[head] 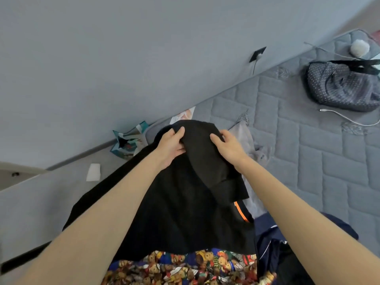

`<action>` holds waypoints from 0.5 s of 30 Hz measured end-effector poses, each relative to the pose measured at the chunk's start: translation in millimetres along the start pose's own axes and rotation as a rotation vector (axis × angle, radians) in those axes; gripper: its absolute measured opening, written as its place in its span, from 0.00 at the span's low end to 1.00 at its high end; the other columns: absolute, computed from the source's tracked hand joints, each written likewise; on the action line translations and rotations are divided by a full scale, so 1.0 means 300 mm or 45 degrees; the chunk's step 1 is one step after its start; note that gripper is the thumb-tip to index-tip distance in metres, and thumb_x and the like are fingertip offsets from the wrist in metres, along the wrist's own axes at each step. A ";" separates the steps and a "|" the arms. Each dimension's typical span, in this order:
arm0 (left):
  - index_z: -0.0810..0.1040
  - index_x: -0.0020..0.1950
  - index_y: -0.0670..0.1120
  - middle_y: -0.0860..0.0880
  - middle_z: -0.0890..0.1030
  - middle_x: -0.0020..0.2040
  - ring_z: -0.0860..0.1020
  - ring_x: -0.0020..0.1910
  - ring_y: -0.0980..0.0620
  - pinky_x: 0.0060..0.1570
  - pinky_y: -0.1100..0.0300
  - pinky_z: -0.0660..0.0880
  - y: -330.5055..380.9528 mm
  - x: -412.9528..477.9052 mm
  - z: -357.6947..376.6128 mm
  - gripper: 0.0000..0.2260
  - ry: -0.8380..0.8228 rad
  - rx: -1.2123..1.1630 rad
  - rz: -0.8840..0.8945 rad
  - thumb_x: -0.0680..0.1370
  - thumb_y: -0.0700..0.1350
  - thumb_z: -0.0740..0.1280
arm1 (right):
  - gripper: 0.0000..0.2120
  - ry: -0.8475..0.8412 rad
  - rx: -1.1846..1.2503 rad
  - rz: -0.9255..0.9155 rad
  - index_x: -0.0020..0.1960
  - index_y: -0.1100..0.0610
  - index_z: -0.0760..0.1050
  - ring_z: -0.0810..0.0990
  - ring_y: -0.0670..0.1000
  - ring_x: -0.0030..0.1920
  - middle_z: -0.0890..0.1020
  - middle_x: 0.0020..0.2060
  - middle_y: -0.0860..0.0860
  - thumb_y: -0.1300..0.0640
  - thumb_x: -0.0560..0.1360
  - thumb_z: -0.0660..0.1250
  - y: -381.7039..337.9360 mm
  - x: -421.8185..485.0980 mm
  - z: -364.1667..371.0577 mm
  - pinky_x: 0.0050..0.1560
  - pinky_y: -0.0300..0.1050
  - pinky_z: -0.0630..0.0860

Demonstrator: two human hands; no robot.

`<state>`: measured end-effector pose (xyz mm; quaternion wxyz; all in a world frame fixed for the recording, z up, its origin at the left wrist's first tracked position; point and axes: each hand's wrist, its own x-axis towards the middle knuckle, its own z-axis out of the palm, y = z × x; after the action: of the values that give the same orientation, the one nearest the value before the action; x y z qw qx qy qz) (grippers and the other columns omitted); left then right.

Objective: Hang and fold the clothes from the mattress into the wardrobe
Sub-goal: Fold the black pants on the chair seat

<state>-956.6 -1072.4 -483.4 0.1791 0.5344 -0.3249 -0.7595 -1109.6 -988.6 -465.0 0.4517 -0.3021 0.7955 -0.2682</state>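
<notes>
A black garment (181,212) with an orange zip near its right edge hangs in front of me, above the edge of the grey quilted mattress (308,153). My left hand (170,147) grips its top fold, thumb over the cloth. My right hand (228,147) holds the same fold a little to the right, fingers curled on the fabric. A pale grey garment (244,136) lies on the mattress just behind the black one. A dark navy garment (273,243) lies at the lower right. The wardrobe is out of view.
A dotted grey bag (339,87) with a black strap sits at the mattress's far right, beside a white pompom (359,48) and a white cable (347,118). A teal gift bag (129,142) and white paper (93,171) lie on the floor by the wall.
</notes>
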 end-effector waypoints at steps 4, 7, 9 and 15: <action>0.68 0.71 0.49 0.49 0.77 0.63 0.78 0.55 0.48 0.58 0.49 0.75 -0.263 -0.069 -0.055 0.17 0.120 0.052 -0.242 0.82 0.47 0.60 | 0.42 -0.323 0.147 0.412 0.76 0.52 0.53 0.70 0.55 0.67 0.68 0.69 0.51 0.44 0.71 0.73 0.181 -0.100 0.081 0.69 0.51 0.68; 0.66 0.72 0.47 0.47 0.75 0.64 0.76 0.55 0.48 0.56 0.51 0.75 -0.430 -0.101 -0.080 0.18 0.193 0.128 -0.334 0.82 0.44 0.60 | 0.48 -0.371 0.088 0.544 0.76 0.54 0.50 0.67 0.56 0.70 0.65 0.71 0.53 0.55 0.67 0.78 0.340 -0.161 0.125 0.70 0.51 0.66; 0.67 0.71 0.45 0.45 0.75 0.64 0.76 0.56 0.47 0.54 0.53 0.75 -0.522 -0.112 -0.089 0.18 0.208 0.129 -0.393 0.81 0.42 0.61 | 0.47 -0.306 -0.055 0.545 0.75 0.56 0.52 0.68 0.57 0.69 0.68 0.70 0.54 0.58 0.67 0.78 0.436 -0.193 0.144 0.68 0.53 0.68; 0.66 0.72 0.45 0.46 0.75 0.65 0.77 0.57 0.47 0.49 0.55 0.74 -0.753 -0.136 -0.069 0.19 0.314 0.068 -0.603 0.81 0.46 0.61 | 0.37 -0.301 -0.468 0.498 0.70 0.58 0.60 0.74 0.57 0.64 0.73 0.65 0.54 0.46 0.70 0.74 0.619 -0.280 0.155 0.61 0.52 0.74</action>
<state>-905.6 -889.6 -614.3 0.0207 0.6885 -0.1864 -0.7005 -1078.4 -810.0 -569.0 0.5221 -0.2488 0.8157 0.0095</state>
